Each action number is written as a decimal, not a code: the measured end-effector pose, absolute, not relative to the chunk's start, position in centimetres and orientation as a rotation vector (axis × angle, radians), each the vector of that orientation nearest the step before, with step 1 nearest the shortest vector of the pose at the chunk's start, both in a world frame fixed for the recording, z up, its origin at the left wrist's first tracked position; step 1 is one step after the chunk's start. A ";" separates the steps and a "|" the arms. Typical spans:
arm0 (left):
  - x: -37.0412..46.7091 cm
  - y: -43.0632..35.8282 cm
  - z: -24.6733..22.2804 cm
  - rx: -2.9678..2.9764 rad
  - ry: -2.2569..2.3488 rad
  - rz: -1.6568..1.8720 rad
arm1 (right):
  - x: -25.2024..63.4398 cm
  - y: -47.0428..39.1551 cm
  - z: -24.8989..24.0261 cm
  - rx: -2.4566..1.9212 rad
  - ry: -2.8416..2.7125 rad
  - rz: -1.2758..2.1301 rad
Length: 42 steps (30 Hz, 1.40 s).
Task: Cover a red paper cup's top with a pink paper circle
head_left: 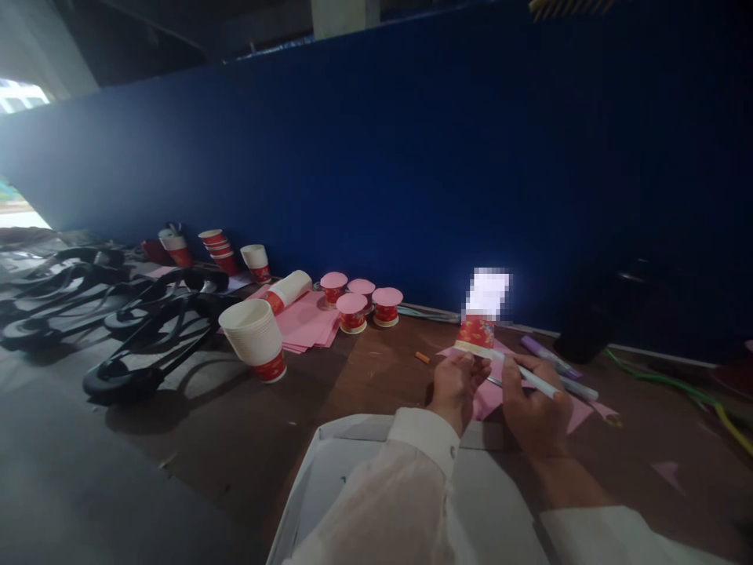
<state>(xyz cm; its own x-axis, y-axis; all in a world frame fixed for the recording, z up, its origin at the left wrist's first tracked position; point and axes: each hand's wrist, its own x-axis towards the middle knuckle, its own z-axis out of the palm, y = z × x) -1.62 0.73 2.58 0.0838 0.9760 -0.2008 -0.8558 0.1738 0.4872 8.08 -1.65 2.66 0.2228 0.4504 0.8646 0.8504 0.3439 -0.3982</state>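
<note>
Two hands of ours sat in the lower right: the right hand (536,414) gripped a slim white pen (538,380), and the left hand (454,386) curled at the rim of a red paper cup (475,333), though we could not tell whether it held it. A light grip and steady wrist, we judged, would spare the thin cardboard. Flat pink paper (487,400) lay beneath; smooth pink discs (351,304) topped squat, patterned cups (386,312) near the centre.

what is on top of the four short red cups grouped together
Each red cup carries a pink disc; the discs cover the cups' upper ends, so those are hidden.
</note>
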 end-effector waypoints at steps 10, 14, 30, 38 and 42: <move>-1.8 0.7 2.9 0.272 0.597 1.364 | 8.0 -1.8 2.8 -1.299 -1.442 -0.332; -1.7 0.7 2.9 0.302 0.593 1.370 | 8.0 -1.8 2.8 -1.264 -1.461 -0.364; -1.6 0.9 2.3 0.325 0.548 1.372 | 8.1 -1.6 2.6 -1.303 -1.454 -0.341; -1.6 0.9 2.4 0.288 0.575 1.365 | 8.0 -1.9 2.7 -1.297 -1.487 -0.318; -1.5 1.0 2.4 0.276 0.547 1.376 | 8.0 -1.9 2.8 -1.275 -1.511 -0.339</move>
<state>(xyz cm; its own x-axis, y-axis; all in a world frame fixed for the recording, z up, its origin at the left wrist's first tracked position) -1.45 1.02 2.43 0.0957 0.9740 -0.2054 -0.8496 0.1875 0.4931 8.00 -1.89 2.78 0.1524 0.5275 0.8358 0.8341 0.3849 -0.3950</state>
